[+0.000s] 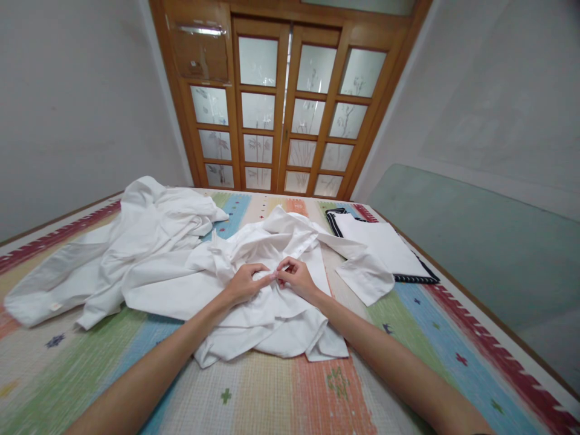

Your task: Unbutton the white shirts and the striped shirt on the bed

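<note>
A rumpled white shirt (272, 326) lies in front of me, its sleeves spread to the left and right. A strip with small buttons seems to run along its upper part. My left hand (248, 283) pinches the cloth near the middle of the shirt. Close against it, my right hand (295, 277) has thumb and fingers pressed together on the same spot. The fingertips of both hands meet there, and the small piece between them is hidden. Folds of the shirt rise up around the hands.
Left of the shirt lies another crumpled white garment (149, 235), touching it. On the right is a folded white piece with black striped edging (380, 248). A patterned, striped cloth (263, 399) covers the surface. Wooden doors with glass panes (285, 109) stand beyond, walls on both sides.
</note>
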A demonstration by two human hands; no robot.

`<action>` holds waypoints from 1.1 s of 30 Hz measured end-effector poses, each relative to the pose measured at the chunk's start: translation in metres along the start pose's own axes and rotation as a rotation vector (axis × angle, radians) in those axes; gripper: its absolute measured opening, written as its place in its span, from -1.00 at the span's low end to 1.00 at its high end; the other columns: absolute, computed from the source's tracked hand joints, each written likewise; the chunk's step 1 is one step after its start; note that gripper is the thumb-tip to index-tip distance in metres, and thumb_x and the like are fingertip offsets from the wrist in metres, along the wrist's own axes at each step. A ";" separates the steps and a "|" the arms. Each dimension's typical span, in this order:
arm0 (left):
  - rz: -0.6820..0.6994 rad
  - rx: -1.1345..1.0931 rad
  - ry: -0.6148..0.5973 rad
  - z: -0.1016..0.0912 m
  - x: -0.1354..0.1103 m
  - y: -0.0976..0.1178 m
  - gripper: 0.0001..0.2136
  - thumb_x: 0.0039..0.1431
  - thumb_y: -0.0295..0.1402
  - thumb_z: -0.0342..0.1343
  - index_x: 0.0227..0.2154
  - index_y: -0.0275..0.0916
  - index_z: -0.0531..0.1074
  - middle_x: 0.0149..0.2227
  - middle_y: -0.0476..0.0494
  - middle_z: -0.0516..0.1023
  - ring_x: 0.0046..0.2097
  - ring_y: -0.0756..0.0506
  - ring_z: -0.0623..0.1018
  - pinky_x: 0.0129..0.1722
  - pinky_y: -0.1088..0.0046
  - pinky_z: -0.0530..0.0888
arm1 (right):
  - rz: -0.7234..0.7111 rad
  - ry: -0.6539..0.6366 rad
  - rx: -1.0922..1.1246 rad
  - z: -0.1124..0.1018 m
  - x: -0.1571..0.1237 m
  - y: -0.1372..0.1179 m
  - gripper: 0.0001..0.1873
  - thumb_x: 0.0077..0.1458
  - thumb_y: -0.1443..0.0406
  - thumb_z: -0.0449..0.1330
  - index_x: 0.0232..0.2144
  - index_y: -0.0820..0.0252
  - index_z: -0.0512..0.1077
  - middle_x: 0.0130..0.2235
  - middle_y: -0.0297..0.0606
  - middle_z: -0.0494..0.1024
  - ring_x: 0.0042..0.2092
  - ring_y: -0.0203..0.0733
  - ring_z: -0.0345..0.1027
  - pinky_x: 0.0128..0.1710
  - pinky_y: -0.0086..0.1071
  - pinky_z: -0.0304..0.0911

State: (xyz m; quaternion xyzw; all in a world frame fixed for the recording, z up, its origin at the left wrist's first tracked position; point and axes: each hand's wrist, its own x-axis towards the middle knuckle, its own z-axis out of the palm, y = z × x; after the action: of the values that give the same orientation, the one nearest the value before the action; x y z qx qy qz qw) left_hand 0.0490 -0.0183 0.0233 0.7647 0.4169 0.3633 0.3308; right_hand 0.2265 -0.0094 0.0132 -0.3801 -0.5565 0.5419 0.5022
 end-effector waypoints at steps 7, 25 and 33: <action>0.013 0.015 0.040 0.002 0.001 -0.003 -0.76 0.08 -0.17 0.17 -0.42 -0.26 0.58 -0.40 -0.08 0.64 -0.32 -0.10 0.57 -0.24 0.46 0.43 | 0.019 0.006 0.032 0.000 0.001 0.002 -0.72 -0.31 0.24 0.42 -0.58 0.18 0.38 -0.70 -0.45 0.44 -0.68 -0.35 0.27 -0.68 -0.49 0.25; 0.006 0.120 0.087 0.007 0.000 0.001 -0.87 0.00 -0.36 0.16 -0.56 -0.25 0.55 -0.54 0.00 0.58 -0.44 -0.03 0.52 -0.41 0.54 0.35 | -0.168 0.117 -0.225 0.010 -0.012 0.007 -0.96 -0.13 0.34 0.21 -0.53 0.16 0.38 -0.60 -0.44 0.44 -0.61 -0.32 0.33 -0.58 -0.48 0.25; 0.159 0.297 0.081 0.013 -0.006 0.001 -0.87 0.08 -0.37 0.15 -0.54 -0.22 0.51 -0.55 0.00 0.56 -0.49 0.00 0.50 -0.43 0.55 0.31 | -0.149 0.245 -0.364 0.005 -0.004 0.011 -0.95 -0.17 0.36 0.11 -0.53 0.15 0.36 -0.65 -0.47 0.38 -0.63 -0.29 0.31 -0.59 -0.47 0.21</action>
State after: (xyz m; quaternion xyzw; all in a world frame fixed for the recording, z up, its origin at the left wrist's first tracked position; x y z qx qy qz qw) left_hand 0.0576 -0.0271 0.0158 0.8206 0.4170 0.3531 0.1673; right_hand 0.2210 -0.0131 0.0020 -0.4852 -0.6065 0.3439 0.5277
